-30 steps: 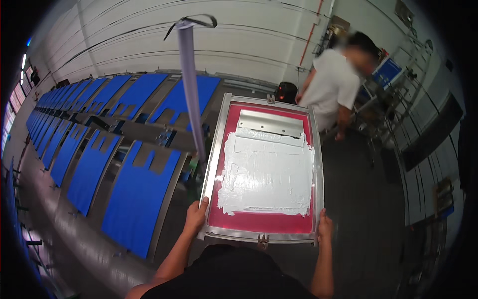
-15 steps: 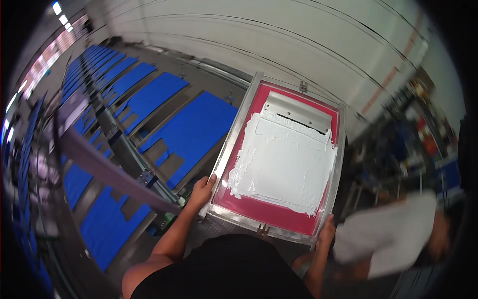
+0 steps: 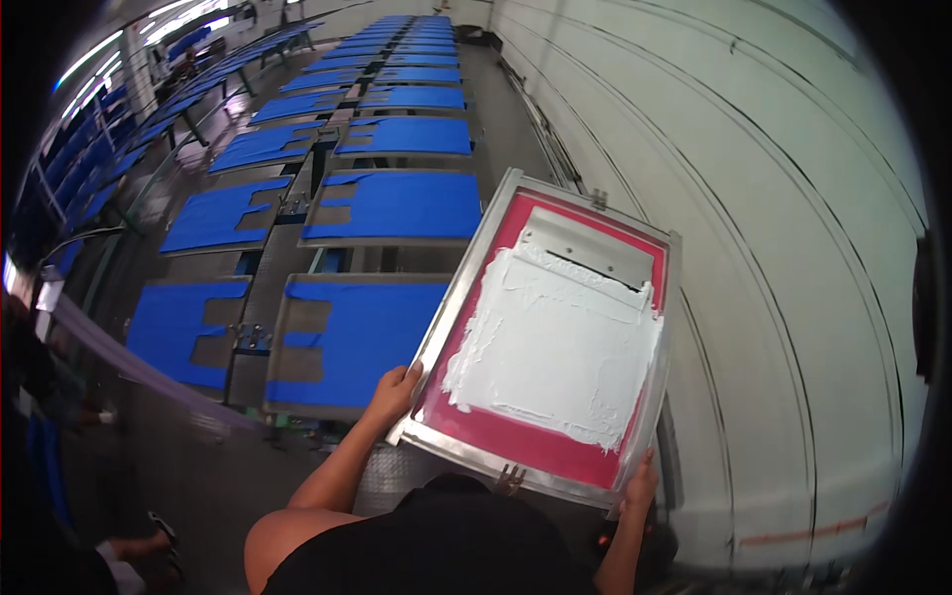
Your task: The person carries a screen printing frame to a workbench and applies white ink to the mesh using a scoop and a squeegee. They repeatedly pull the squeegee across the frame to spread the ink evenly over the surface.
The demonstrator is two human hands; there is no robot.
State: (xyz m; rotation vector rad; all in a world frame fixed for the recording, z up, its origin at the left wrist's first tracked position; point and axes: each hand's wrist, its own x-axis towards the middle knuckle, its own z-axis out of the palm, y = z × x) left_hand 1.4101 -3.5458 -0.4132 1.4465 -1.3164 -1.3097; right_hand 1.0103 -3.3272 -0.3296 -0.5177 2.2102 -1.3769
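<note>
Both my hands carry a screen-printing frame (image 3: 463, 297) tilted in front of my body. It has a silver metal rim and a red mesh (image 3: 526, 442). Thick white ink (image 3: 550, 347) covers most of the mesh. A metal-backed squeegee (image 3: 585, 248) lies across the far end, its lower edge against the ink. My left hand (image 3: 397, 390) is closed around the near left corner, thumb on the rim. Gripping the near right corner is my right hand (image 3: 640, 483), its fingers partly hidden by the rim.
Long double rows of print boards with blue fabric pieces (image 3: 407, 205) stretch away at the left and ahead. A pale wall (image 3: 773, 198) with cables runs along the right. A pale purple strip (image 3: 149, 372) curves at the left. Someone's sandalled foot (image 3: 164, 540) shows at lower left.
My view has swung left, so the board rows now run straight ahead and the wall fills the right. The person in white shorts at right has left view. Both hands keep their hold.
</note>
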